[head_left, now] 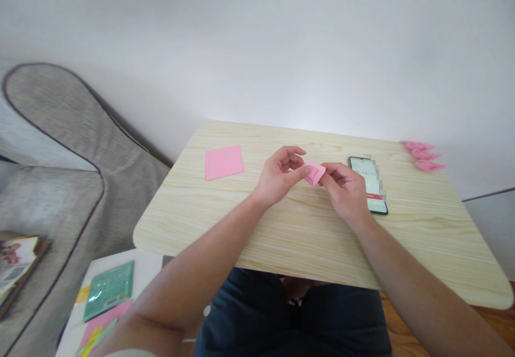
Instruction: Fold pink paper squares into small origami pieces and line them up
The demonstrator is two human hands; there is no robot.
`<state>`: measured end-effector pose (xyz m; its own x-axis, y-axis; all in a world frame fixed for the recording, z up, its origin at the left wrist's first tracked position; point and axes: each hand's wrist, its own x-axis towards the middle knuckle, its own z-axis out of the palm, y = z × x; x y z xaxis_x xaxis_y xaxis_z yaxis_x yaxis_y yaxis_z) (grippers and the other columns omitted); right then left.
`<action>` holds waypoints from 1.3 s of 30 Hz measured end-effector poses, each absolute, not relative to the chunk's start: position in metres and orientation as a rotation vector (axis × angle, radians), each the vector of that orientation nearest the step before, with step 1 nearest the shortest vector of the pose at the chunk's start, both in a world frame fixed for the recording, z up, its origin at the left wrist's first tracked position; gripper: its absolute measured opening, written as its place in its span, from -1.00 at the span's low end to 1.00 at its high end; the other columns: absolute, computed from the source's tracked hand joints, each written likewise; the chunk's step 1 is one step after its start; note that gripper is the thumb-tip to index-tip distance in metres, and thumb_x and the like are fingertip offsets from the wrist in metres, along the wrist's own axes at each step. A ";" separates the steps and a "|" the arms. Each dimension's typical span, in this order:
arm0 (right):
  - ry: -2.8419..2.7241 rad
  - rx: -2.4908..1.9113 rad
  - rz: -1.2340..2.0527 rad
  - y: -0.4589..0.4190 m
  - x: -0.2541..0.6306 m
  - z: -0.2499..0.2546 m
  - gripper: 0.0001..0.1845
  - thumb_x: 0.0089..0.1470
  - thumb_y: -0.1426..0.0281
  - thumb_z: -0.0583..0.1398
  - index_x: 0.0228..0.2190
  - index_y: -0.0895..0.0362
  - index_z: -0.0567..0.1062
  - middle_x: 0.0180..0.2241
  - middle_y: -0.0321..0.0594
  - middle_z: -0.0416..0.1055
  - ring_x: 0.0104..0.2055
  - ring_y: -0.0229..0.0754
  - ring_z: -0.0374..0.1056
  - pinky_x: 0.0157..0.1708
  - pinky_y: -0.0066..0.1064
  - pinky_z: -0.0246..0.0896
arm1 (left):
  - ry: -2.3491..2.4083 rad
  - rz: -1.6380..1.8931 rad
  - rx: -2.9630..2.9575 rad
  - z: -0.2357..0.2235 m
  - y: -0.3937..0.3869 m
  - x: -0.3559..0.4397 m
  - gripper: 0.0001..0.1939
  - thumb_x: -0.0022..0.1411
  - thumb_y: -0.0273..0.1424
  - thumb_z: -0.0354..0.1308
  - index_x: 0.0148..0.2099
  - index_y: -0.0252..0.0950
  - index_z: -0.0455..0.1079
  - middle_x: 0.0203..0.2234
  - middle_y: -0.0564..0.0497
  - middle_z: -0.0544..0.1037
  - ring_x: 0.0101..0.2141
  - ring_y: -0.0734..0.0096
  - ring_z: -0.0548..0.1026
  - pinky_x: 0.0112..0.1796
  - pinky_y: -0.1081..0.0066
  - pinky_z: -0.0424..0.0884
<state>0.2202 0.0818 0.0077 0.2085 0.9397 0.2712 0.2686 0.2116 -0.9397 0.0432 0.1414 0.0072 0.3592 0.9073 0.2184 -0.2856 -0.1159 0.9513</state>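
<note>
Between my two hands, above the middle of the table, is a small piece of folded pink paper (314,174), roughly diamond-shaped. My left hand (281,172) pinches its left corner, the thumb lying on top and the other fingers curled behind. At the right corner, my right hand (346,188) grips the paper between thumb and fingers. Flat on the table to the left lies a square stack of pink paper (224,162). Several folded pink paper shapes (427,158) sit in a row near the table's right edge.
A phone (368,180) showing a running-time display lies right beside my right hand on the wooden table (426,239). To the left stands a grey sofa (60,126). Below it, a white surface (148,266) holds a green packet (109,291) and coloured paper.
</note>
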 end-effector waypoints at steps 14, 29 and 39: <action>-1.266 -1.118 0.772 0.076 0.220 0.012 -0.75 0.11 0.36 0.37 -0.13 0.01 0.68 -0.25 -0.25 0.67 -0.23 -0.12 0.58 -0.15 -0.22 0.53 | 0.628 1.082 1.150 0.011 0.143 0.042 -0.66 0.18 -0.30 0.41 -0.03 -0.28 0.47 -0.29 0.04 0.56 -0.30 0.49 0.52 -0.27 0.45 0.45; -1.268 -1.166 0.653 0.077 0.219 0.009 -0.78 0.12 0.27 0.39 -0.16 0.02 0.66 -0.23 -0.21 0.65 -0.25 -0.13 0.57 -0.15 -0.21 0.52 | 0.628 0.984 1.072 0.011 0.142 0.043 -0.62 0.12 -0.27 0.44 -0.05 -0.25 0.48 -0.29 0.06 0.54 -0.30 0.48 0.54 -0.29 0.45 0.48; -1.266 -1.236 0.512 0.076 0.215 0.009 -0.86 0.14 0.27 0.35 -0.24 0.01 0.63 -0.29 -0.23 0.61 -0.30 -0.13 0.53 -0.21 -0.21 0.52 | 0.687 0.955 1.112 0.017 0.138 0.044 -0.62 0.08 -0.27 0.45 -0.09 -0.27 0.48 -0.38 0.08 0.54 -0.42 0.55 0.49 -0.39 0.51 0.44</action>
<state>0.2150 0.0756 0.0090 0.3029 0.8527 0.4256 0.3171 0.3310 -0.8888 0.0444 0.1385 0.0165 0.4466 0.8947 0.0008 -0.2835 0.1407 0.9486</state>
